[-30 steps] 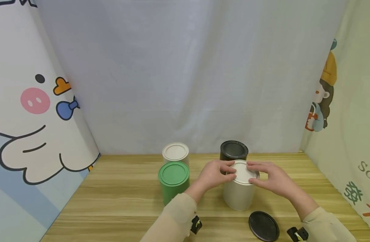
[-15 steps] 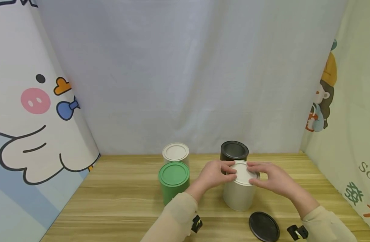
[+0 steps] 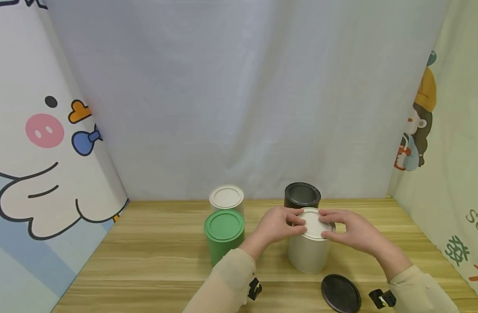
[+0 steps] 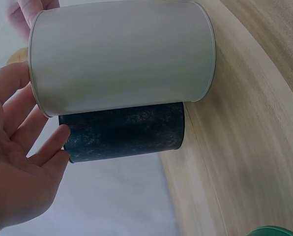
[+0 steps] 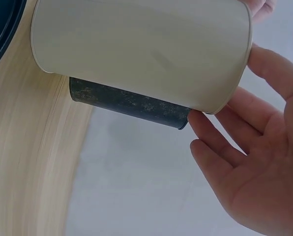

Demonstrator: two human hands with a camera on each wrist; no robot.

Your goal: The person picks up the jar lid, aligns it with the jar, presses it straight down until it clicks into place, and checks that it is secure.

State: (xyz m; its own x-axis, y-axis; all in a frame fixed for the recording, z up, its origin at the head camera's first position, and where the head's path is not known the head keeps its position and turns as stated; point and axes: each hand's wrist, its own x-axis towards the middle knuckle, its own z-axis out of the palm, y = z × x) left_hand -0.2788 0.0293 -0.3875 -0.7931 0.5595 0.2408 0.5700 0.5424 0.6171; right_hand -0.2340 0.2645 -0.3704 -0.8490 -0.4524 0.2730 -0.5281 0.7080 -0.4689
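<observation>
A white can (image 3: 308, 256) with a white lid (image 3: 315, 224) stands upright on the table, right of the middle. My left hand (image 3: 278, 226) touches the lid's left side with thumb and fingertips, while my right hand (image 3: 350, 230) touches its right side the same way. In the left wrist view, the left hand (image 4: 23, 142) has its fingers spread at the lid end of the can (image 4: 122, 56). The right wrist view has the right hand (image 5: 254, 142) lightly bent at the can's rim. Close behind stands a black can (image 3: 303, 195), partly hidden.
A flat black lid (image 3: 341, 293) lies on the table (image 3: 145, 252) near my right wrist. To the left, a green can (image 3: 224, 237) stands in front of another white can (image 3: 227, 196). A grey-white curtain (image 3: 223, 100) hangs behind, with printed cloths at both sides.
</observation>
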